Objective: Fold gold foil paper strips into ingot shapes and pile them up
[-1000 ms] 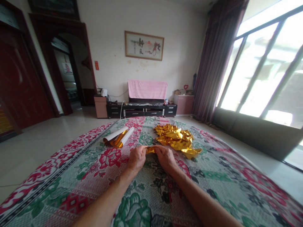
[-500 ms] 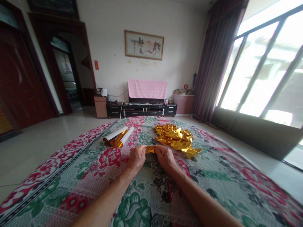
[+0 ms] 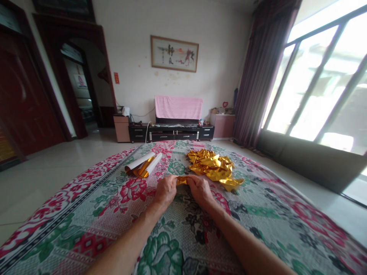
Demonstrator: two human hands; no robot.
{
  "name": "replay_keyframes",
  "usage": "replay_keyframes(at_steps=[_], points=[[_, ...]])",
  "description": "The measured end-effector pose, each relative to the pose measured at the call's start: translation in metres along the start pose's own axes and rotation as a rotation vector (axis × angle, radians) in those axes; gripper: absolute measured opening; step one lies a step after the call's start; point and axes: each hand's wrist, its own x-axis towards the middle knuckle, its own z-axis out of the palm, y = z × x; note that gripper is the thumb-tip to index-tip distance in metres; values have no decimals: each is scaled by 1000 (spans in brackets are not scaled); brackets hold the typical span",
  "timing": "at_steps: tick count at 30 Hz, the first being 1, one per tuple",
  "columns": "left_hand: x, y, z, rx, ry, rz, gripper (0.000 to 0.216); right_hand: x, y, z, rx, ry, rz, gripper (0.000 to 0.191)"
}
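Between my two hands is a small piece of gold foil paper (image 3: 182, 181), with only its middle showing. My left hand (image 3: 166, 190) is closed on its left end, and my right hand (image 3: 200, 190) grips the right end. The fingertips are mostly hidden behind the hands. Just beyond my right hand lies a pile of folded gold foil pieces (image 3: 212, 164). Sheets of gold foil paper with white backs (image 3: 140, 163), curled into rolls, rest beyond my left hand.
A floral cloth (image 3: 114, 221) in red, green and white covers the round surface under my hands. Past its far edge stands a low black TV cabinet (image 3: 174, 134) with a pink towel (image 3: 178, 107) draped over the screen. Windows (image 3: 315, 84) are on the right.
Both hands keep their place and their hold on the gold foil paper. The pile and the curled sheets have not moved; the camera view has shifted very slightly.
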Motion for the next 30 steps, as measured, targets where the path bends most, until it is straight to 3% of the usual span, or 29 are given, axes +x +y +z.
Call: replay_keyframes(at_steps=[5,16,30], points=[[0,0,0,16,33,7,29,0,-1,0,-74,-2,13,34],[0,0,-2,-1,61,-29,30,1,2,2,35,-2,-33,33],[2,-4,-1,-257,39,-19,28,3,2,1,135,38,4,33]])
